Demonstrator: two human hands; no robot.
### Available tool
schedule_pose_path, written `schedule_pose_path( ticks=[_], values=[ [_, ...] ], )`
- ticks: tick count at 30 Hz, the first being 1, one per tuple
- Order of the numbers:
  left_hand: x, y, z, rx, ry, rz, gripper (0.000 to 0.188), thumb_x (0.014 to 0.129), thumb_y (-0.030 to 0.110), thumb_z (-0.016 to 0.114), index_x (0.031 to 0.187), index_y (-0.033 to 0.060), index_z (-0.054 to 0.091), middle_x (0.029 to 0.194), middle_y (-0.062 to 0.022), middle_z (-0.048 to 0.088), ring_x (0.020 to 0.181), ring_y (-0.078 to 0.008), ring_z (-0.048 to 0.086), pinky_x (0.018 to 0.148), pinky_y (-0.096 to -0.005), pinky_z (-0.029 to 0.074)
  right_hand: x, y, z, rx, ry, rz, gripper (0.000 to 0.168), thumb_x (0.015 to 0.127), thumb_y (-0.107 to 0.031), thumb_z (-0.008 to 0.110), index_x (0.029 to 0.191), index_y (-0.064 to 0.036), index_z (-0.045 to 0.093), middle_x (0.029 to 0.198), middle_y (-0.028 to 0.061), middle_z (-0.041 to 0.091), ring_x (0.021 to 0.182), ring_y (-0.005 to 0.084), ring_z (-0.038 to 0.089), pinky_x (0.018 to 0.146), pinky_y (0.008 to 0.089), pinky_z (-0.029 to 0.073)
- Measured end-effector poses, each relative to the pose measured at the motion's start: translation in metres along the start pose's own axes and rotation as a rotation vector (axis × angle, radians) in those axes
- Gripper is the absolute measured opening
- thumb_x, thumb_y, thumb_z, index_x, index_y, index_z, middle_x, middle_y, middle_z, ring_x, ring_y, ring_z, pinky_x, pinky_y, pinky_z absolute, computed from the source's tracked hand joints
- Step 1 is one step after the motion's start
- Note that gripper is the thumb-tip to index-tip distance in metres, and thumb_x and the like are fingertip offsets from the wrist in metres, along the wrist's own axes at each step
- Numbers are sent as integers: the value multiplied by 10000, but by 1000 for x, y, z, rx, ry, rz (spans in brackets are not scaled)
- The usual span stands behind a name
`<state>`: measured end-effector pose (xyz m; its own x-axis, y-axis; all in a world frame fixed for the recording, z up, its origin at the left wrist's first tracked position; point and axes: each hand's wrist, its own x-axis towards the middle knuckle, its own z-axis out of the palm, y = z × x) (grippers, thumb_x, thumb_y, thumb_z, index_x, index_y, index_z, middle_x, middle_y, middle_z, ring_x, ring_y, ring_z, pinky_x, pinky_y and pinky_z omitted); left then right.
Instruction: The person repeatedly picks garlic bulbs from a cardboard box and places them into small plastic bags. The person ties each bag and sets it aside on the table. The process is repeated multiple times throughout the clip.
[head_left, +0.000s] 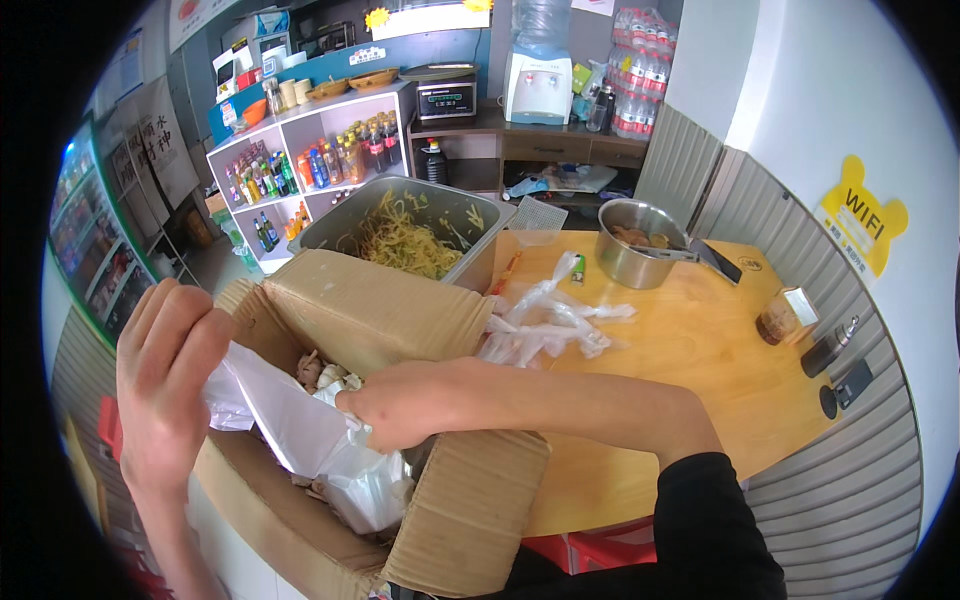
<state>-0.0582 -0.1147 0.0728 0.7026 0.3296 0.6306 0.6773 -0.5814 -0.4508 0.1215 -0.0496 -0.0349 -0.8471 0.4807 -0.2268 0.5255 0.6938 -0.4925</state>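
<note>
My left hand (169, 375) is raised at the left, its fingers closed on the edge of a thin white plastic bag (296, 416). The bag stretches down into an open cardboard box (382, 300). Inside the box, my right hand (401, 401) touches the bag, palm down; its fingertips are hidden by the plastic, so its grip does not show. Garlic bulbs (330, 375) lie in the box around the bag, with more pieces under its lower side. The box flaps are folded outward.
Behind the box stands a steel tub (487, 225) of shredded vegetables. On the wooden table (675, 360) are knotted plastic bags (555, 315), a steel pot (637, 262), a phone (718, 262) and a condiment jar (776, 319). A corrugated wall (847, 442) borders the right side.
</note>
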Motion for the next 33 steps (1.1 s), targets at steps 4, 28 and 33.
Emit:
schedule_pose_path(
  ticks=[4, 28, 33],
  values=[
    [-42, -33, -23, -59, -61, -236, 258, 758, 13, 541, 1013, -20, 565, 1050, -182, 526, 932, -315, 551, 763, -355, 462, 5, 16, 14, -171, -61, -55, 329, 767, -150, 589, 1045, 14, 527, 916, 226, 622, 858, 389, 599, 754, 472, 458],
    [-31, -30, 79, -1207, -38, -898, 95, 832, -21, 470, 837, -25, 565, 699, -24, 524, 549, -76, 460, 493, -228, 354, -42, 40, -41, 1370, 391, -384, 648, 762, -95, 649, 1342, 10, 380, 1197, 162, 560, 1004, 227, 594, 800, 332, 501],
    [-29, -28, 77, -1312, -179, -998, 181, 774, -31, 451, 847, -4, 615, 742, -19, 555, 576, -49, 459, 479, -201, 331, -41, 32, -38, 1033, 617, -357, 571, 766, -114, 636, 1287, 8, 437, 1089, 171, 609, 853, 212, 642, 667, 317, 528]
  ],
)
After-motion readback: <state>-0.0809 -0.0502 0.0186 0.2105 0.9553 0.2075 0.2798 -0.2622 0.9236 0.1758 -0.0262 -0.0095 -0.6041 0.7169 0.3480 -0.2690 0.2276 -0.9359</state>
